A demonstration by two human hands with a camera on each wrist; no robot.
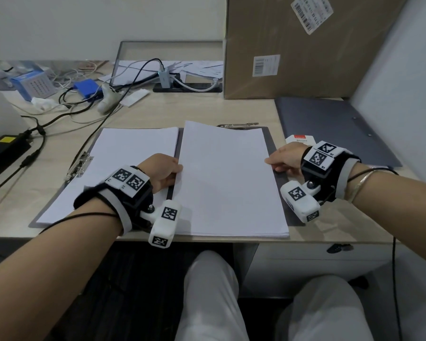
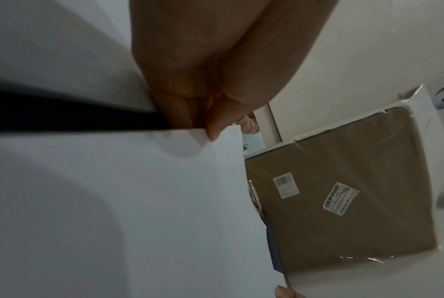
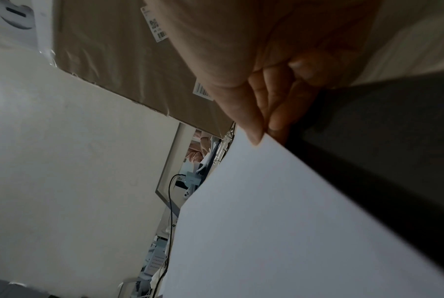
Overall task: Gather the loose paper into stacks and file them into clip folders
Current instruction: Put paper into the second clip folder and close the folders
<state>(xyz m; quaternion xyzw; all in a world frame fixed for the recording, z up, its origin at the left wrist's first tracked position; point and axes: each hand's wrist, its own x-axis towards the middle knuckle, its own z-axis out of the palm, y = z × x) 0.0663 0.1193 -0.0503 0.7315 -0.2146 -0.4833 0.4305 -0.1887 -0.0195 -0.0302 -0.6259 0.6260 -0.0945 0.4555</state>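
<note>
A thick stack of white paper [image 1: 229, 183] lies on a grey clip folder [image 1: 273, 141] whose metal clip [image 1: 239, 125] shows at the far end. My left hand [image 1: 167, 169] pinches the stack's left edge [image 2: 210, 139], thumb on top. My right hand [image 1: 284, 159] pinches the right edge [image 3: 256, 141], thumb on top and fingers under. To the left, a second paper stack [image 1: 123, 166] lies on another grey clip folder [image 1: 47, 212] with its clip [image 1: 80, 166] on the left side. A closed dark grey folder [image 1: 330, 126] lies at the right.
A big cardboard box [image 1: 305, 45] stands at the back right. Cables [image 1: 67, 114], a black power brick [image 1: 5, 151], a blue box [image 1: 86, 88] and a hub crowd the back left. A small white and red card [image 1: 300, 140] lies by my right hand. The desk's front edge [image 1: 330, 239] runs close to the stack.
</note>
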